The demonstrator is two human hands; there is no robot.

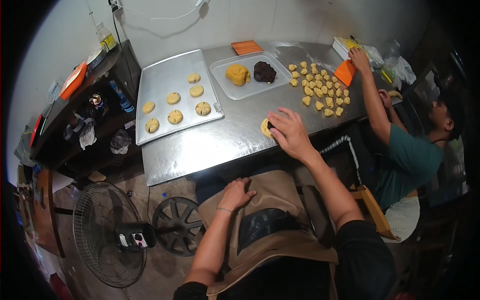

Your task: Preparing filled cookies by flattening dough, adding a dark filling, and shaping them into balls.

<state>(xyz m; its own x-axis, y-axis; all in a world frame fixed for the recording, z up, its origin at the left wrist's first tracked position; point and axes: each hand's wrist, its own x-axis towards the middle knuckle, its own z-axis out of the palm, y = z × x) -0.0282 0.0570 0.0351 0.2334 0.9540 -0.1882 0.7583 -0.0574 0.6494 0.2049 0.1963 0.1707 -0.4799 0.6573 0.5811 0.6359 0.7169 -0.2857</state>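
Observation:
My right hand (291,135) is over a flattened disc of yellow dough (265,129) near the front edge of the metal table. A small lump of dark filling (269,125) shows between its thumb and fingers, on the disc; the palm side is hidden. On the brown apron (270,183) over my lap rests my left hand (237,193), holding nothing. Several small yellow dough pieces (318,90) lie to the right. Behind the disc, a clear plastic tray (240,95) bears a large yellow dough lump (237,74) and a dark filling mass (264,72).
At left, a metal baking tray (165,78) carries several round pastries, some with cuts. A co-worker's hand (359,60) is by an orange scraper (345,72) and a white container (340,48). A wooden board (246,47) lies behind. A fan (108,232) occupies the left floor.

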